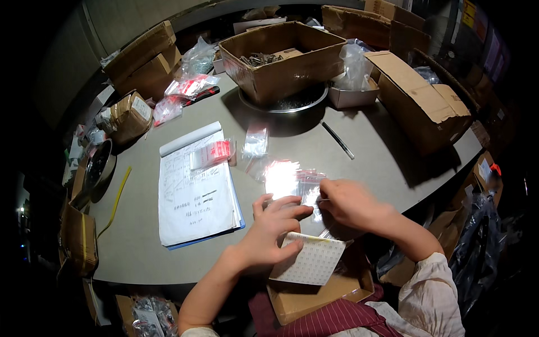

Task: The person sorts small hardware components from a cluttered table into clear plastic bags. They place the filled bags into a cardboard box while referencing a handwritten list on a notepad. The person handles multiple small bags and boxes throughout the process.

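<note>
The white sheet (312, 264) (yellowish up top) bears rows of small marks.

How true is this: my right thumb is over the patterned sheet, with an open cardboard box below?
Wrong hand: the head view shows the thumb of your left hand over the patterned sheet, with an open cardboard box below.

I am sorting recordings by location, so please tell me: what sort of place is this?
Probably a packing workshop: I see an open brown cardboard box holding metal-looking pieces, small clear plastic bags and a white handwritten paper pad.
</note>
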A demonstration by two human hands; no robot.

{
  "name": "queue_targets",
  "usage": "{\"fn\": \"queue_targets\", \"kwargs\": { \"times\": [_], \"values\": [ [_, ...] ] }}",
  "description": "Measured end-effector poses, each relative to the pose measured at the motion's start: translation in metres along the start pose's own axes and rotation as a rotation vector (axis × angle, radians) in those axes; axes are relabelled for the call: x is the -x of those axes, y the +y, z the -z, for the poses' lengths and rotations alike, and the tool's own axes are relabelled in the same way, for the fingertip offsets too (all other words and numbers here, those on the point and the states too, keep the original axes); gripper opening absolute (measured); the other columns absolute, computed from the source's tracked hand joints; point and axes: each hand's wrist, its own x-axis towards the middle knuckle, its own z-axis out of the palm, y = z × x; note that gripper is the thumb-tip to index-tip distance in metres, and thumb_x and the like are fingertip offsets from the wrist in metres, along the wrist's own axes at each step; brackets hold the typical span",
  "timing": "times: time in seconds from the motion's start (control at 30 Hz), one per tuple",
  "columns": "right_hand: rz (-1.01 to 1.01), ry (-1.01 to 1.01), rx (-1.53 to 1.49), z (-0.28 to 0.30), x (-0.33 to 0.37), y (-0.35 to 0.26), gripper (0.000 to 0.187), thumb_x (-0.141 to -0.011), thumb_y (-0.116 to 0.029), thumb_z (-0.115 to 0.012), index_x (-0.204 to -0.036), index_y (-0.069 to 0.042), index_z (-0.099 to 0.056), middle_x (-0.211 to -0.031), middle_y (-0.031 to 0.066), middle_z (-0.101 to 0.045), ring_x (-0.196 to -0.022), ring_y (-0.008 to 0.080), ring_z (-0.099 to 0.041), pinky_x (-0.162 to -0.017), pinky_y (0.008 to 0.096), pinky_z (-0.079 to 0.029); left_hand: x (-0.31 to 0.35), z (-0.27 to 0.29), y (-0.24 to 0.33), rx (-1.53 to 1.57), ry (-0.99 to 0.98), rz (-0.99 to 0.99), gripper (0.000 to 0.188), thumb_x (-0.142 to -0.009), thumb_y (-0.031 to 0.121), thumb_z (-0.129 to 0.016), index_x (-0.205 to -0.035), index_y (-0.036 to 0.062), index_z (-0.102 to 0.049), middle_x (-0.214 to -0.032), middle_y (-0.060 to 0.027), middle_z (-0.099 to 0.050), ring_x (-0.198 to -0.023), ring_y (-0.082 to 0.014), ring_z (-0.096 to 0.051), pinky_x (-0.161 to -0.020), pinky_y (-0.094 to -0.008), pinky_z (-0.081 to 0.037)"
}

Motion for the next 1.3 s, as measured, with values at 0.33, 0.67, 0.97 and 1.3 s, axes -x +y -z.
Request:
{"fn": "queue_targets", "kwargs": {
  "times": [0.33,0.67,0.97,1.3],
  "values": [
    [0.001,-0.467,-0.180,0.039,0.047,-0.021,0.035,-0.096,-0.034,-0.074,-0.110,-0.004,-0.061,-0.092,0.0182,-0.071,-0.087,0.0393,-0.070,-0.073,0.0458,-0.054,-0.002,0.028,0.001,0.417,0.041,0.048,0.018,-0.079,0.023,-0.075,-0.090,0.0094,-0.074,-0.119,-0.0050,-0.077,-0.121,-0.0258,-0.066,-0.114,-0.0447,-0.034],
    [0.293,0.119,-0.174,0.027,0.025,-0.036,0.021,-0.091,-0.009,-0.073,-0.110,-0.005,-0.063,-0.098,0.0129,-0.064,-0.088,0.0351,-0.064,-0.076,0.0430,-0.053,0.005,0.010,-0.004,0.174,0.156,0.261,0.029,-0.081,0.026,-0.083,-0.101,0.0061,-0.078,-0.103,-0.0122,-0.075,-0.102,-0.0321,-0.066,-0.097,-0.0412,-0.049],
    [0.345,0.259,-0.060,-0.003,0.002,-0.051,0.022,-0.087,-0.008,-0.075,-0.105,-0.003,-0.064,-0.094,0.0114,-0.064,-0.086,0.0324,-0.065,-0.076,0.0418,-0.054,0.000,0.007,0.003,0.134,0.208,0.189,0.017,-0.087,0.020,-0.079,-0.091,0.0043,-0.074,-0.086,-0.0111,-0.070,-0.088,-0.0312,-0.064,-0.087,-0.0414,-0.048],
    [0.336,0.320,0.056,-0.014,0.010,-0.052,0.024,-0.084,-0.005,-0.074,-0.106,0.001,-0.066,-0.098,0.0142,-0.066,-0.086,0.0328,-0.066,-0.075,0.0409,-0.056,0.002,0.004,0.005,0.231,0.257,0.227,0.019,-0.097,0.020,-0.069,-0.090,0.0034,-0.073,-0.085,-0.0131,-0.070,-0.084,-0.0321,-0.063,-0.084,-0.0413,-0.047]
  ]
}}
